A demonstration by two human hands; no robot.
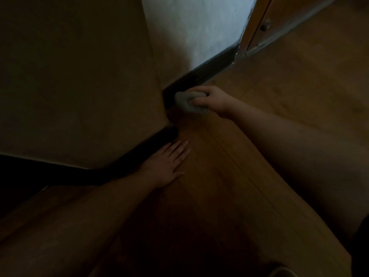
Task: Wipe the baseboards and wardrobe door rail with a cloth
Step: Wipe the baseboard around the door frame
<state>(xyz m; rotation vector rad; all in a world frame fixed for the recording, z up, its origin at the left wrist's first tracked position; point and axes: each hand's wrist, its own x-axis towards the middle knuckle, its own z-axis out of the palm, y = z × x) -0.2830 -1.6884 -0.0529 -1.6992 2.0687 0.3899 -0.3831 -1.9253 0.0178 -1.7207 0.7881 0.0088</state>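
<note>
Cloth: pale grey and soft, the cloth point(188, 101) is bunched into a wad and pressed against the dark baseboard point(201, 73) close to the wall corner, just above the floor point(249, 156).
Right hand: my right hand point(209, 97) has its fingers curled round the back of the wad, grasping it and pushing it onto the board.
Left hand: my left hand point(168, 163) lies flat on the floor with straight fingers, holding nothing, just beside the nearer baseboard point(143, 146); I judge it is propping me up.
How it handles: light and limp, I reckon; the cloth has no stiffness of its own, so it takes the shape my grip gives it and folds easily into the corner.
Where to hold: from behind, at the thick middle of the wad, leaving a loose face free to meet the wood; a pinch at one edge would let the rest trail.
Slip: against a smooth board it should slide easily, so pressure must come from my palm.
Wardrobe: the wardrobe door point(279, 21) stands far right, well apart from the cloth; its rail is too dim to judge.
</note>
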